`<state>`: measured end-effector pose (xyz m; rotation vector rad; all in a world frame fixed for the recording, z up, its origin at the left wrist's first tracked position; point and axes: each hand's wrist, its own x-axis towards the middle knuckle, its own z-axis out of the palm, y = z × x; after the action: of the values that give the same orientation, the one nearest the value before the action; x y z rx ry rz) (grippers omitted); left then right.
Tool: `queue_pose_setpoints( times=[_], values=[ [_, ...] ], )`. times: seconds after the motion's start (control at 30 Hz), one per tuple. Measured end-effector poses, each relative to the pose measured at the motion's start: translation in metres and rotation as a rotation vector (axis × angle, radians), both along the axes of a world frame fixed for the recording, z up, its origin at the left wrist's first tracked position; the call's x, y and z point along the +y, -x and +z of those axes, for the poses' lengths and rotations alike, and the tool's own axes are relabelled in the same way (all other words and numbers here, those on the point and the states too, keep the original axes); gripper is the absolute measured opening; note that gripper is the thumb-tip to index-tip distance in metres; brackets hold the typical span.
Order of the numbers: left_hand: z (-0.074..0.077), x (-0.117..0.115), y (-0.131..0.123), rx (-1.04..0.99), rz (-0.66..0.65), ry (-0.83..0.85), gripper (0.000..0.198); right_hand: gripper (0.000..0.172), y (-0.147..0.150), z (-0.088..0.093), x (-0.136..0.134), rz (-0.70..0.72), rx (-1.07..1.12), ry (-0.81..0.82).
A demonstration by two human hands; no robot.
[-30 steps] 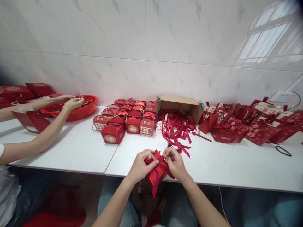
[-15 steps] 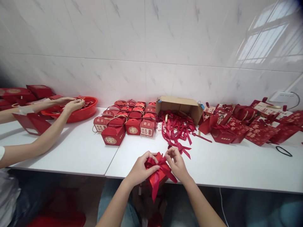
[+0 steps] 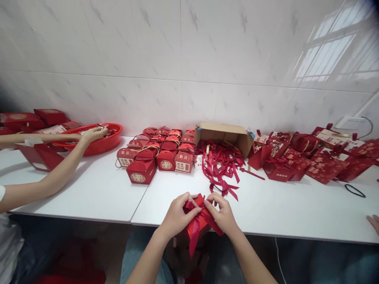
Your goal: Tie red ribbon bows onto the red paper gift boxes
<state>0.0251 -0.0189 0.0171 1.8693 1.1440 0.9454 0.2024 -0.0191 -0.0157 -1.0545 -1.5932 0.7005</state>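
Note:
A small red gift box (image 3: 199, 225) sits at the table's front edge between my hands, with a dark red ribbon (image 3: 194, 238) tied in a bow across its top. My left hand (image 3: 181, 215) is closed at the left of the bow, thumb and fingers pinching a ribbon loop. From the right, my right hand (image 3: 220, 211) pinches the ribbon near the knot, its fingers curled. One ribbon tail hangs down over the front of the box. Part of the box is hidden behind the hands and the ribbon.
Beyond my hands, a cardboard box (image 3: 225, 128) lies on its side, spilling red ribbons (image 3: 220, 165). Finished-looking red boxes (image 3: 142, 171) stand left of it; red gift bags (image 3: 284, 165) crowd the right. A co-worker's hand (image 3: 94, 135) is over a red basin (image 3: 103, 146). Another person's fingers (image 3: 374, 223) show far right.
My right hand has come down slightly and closer to the knot. At left, the co-worker's hands have moved apart, one now holding a small packet. Fingers have appeared at the right edge.

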Motion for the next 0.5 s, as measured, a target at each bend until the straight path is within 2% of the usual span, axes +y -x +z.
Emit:
queue_pose_setpoints(
  times=[0.33,0.5],
  values=[
    [-0.008,-0.001,-0.002,-0.044,0.045,-0.012,0.028,0.027,0.01,-0.008,-0.002,-0.172,0.028,0.005],
    [-0.009,-0.001,-0.002,-0.035,0.052,-0.011,0.03,0.03,0.014,-0.01,-0.004,-0.2,0.07,0.008]
  ],
)
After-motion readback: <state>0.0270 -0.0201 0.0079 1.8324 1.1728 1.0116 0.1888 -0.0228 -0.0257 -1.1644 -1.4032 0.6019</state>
